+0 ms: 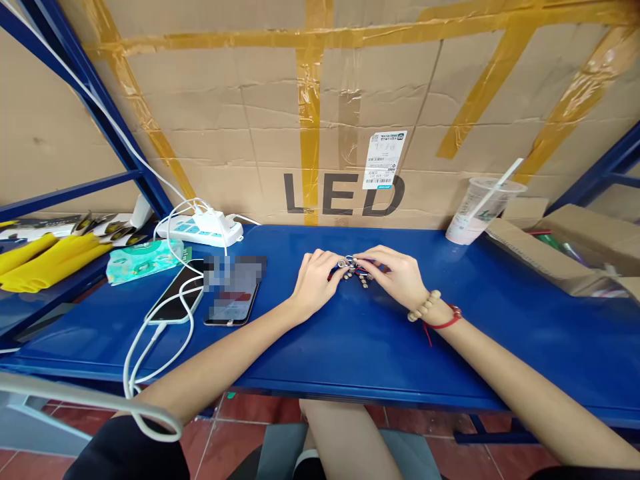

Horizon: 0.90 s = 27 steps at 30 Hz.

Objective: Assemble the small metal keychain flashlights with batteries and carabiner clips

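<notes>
Between my fingertips, just above the blue tabletop, is a small bundle of round silvery metal pieces with dark, red and blue strands; its exact kind is too small to make out. My left hand is closed, pinching the bundle's left end, where a round metal face shows. My right hand pinches at its upper right with thumb and forefinger. A few beadlike metal bits hang down between the two hands. My right wrist wears a beaded bracelet and a red cord.
Left of my hands lie two phones, one with a lit screen, white cables, a power strip and a tissue pack. A plastic cup with a straw and an open cardboard box stand right. A large taped carton backs the table.
</notes>
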Motion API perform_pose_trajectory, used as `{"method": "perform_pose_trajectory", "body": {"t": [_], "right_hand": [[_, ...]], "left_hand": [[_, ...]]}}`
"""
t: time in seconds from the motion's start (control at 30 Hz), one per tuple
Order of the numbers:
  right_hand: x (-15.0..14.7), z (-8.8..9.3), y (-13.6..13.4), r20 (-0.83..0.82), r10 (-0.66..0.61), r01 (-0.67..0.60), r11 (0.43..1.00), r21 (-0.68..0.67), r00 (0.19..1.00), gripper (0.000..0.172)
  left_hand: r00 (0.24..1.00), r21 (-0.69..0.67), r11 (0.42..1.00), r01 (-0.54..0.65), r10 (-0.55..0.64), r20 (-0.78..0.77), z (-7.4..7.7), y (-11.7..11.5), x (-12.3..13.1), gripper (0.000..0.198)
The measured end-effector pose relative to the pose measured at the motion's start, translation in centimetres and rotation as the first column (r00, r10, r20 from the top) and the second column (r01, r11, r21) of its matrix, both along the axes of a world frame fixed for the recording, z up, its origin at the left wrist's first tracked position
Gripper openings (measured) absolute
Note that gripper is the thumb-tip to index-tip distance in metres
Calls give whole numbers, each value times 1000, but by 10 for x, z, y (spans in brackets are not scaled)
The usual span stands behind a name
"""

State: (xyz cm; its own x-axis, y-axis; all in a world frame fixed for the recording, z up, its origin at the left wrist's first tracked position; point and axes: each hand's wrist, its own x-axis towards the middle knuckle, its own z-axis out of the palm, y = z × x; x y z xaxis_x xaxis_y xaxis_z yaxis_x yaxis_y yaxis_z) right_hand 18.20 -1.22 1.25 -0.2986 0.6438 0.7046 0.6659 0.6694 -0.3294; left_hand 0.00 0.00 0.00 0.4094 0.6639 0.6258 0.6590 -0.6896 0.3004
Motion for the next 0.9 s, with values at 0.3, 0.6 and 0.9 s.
{"method": "perform_pose_trajectory", "body": {"t": [0.3,0.6,0.9], "right_hand": [[-11,3,-6,-149,114,-129,987,-95,982,18],[-9,2,-3,-253,88,-158,949,-272,963,26],[-8,2,-2,-330,69,-184,925,-333,941,26]], "left_hand": [[992,42,999,33,-28,-123,-1,0,0,20],[989,42,997,64,-58,-134,-4,2,-1,21],[987,49,995,86,-79,-140,-3,3,-1,18]]}}
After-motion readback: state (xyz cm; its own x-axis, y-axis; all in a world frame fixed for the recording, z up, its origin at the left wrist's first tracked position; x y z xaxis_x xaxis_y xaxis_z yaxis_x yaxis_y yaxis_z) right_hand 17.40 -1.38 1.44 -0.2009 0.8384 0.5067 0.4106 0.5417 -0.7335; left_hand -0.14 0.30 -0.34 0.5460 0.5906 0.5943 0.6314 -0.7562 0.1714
